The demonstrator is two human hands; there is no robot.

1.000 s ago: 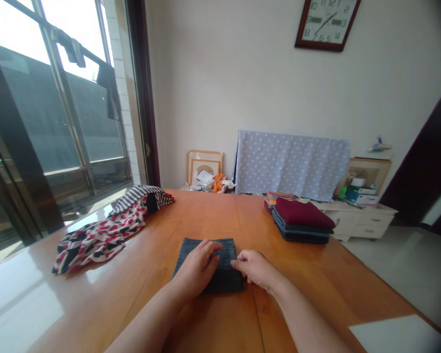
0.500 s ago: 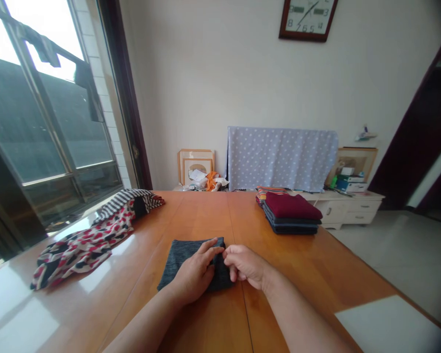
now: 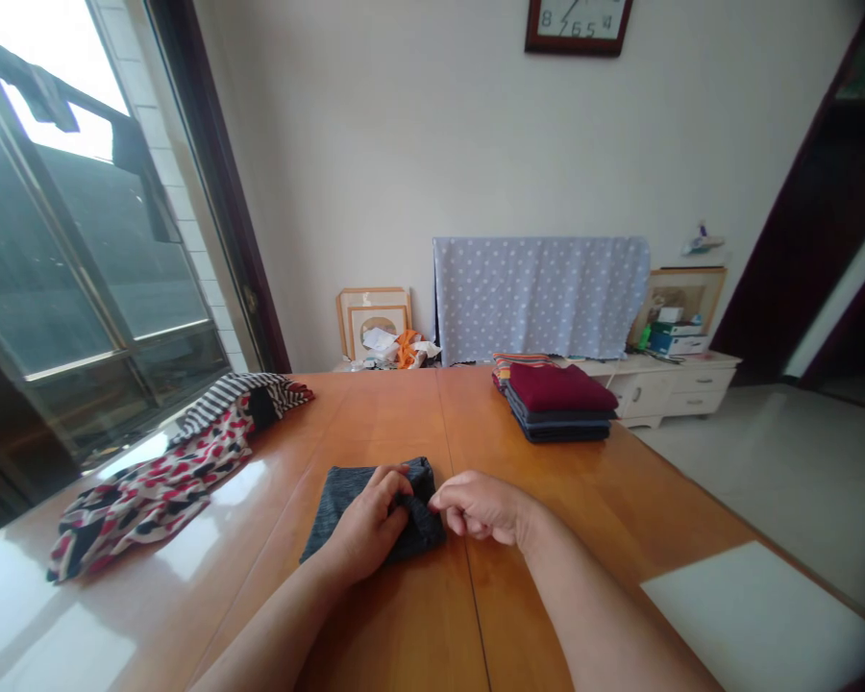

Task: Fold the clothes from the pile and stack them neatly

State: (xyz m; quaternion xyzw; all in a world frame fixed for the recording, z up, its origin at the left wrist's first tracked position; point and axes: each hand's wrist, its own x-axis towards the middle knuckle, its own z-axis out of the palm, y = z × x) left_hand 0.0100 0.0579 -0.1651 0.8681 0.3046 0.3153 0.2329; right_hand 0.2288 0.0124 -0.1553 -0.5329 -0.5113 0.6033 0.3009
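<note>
A folded dark grey cloth [image 3: 338, 498] lies on the wooden table [image 3: 583, 519] in front of me. My left hand [image 3: 366, 527] rests on top of it with fingers curled, gripping its right part. My right hand [image 3: 477, 507] is closed at the cloth's right edge, pinching it where the fabric bunches up.
A stack of folded clothes [image 3: 558, 402], dark red on top, sits at the far right of the table. A heap of patterned and striped garments [image 3: 173, 459] lies at the left. A white sheet [image 3: 750, 615] lies at the near right corner. A window is on the left.
Both hands have closed on the cloth's right edge, which is now bunched and lifted slightly. The view has shifted a little to the left and up.
</note>
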